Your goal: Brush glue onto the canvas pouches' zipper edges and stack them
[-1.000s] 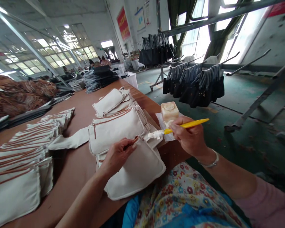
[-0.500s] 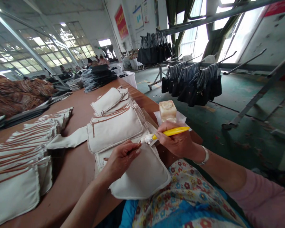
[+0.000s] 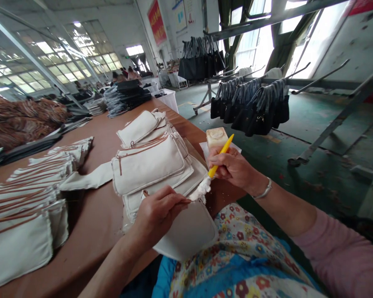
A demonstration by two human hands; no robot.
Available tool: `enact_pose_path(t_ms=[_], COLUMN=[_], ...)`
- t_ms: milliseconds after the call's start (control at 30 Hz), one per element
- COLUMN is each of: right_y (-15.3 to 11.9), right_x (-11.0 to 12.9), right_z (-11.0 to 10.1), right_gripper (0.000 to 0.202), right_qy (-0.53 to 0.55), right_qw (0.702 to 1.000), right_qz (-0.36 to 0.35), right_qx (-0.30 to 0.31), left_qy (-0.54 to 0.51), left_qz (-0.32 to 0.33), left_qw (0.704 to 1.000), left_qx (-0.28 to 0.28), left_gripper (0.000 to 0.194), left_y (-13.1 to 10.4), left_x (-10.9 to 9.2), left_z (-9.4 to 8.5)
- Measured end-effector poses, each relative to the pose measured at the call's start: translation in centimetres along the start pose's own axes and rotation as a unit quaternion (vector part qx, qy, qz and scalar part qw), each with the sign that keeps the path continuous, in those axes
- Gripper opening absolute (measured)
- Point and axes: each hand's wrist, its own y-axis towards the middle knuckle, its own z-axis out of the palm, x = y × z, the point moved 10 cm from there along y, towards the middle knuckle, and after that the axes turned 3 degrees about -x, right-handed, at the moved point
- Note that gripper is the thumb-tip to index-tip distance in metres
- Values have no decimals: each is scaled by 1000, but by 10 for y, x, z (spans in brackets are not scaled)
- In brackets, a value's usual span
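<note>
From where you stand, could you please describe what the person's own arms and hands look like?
The left hand and right hand are bare. A silvery bangle circles the right wrist; a pink sleeve starts farther up that arm. The left forearm shows no sleeve or bracelet.

Hands of the wearer: two, one left hand (image 3: 158,213) and one right hand (image 3: 234,165). Yellow-handled brush (image 3: 221,156): one. Squarish cream container (image 3: 216,135): one. Bracelet (image 3: 265,188): one. Floral apron (image 3: 245,244): one. Gold-lettered red banner (image 3: 157,22): one. Fanned cream pouches (image 3: 18,244): several, overlapping; exact number not determinable. Hanging black handbags (image 3: 192,68): at least four; total obscured.
</note>
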Motion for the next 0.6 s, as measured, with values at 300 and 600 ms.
enact_pose_path(t_ms=[300,600], right_y=[-2,-19], right_x=[-22,-77], right_z=[17,-41], right_gripper=[17,18], right_qy=[29,57], right_qw=[997,975], right_qz=[69,145], right_qx=[17,-158], left_qy=[0,221], left_qz=[-57,-289], left_qw=[998,886], left_qx=[9,-286], left_gripper=[13,27], left_y=[-13,-118], left_x=[-2,44], left_z=[-8,-191])
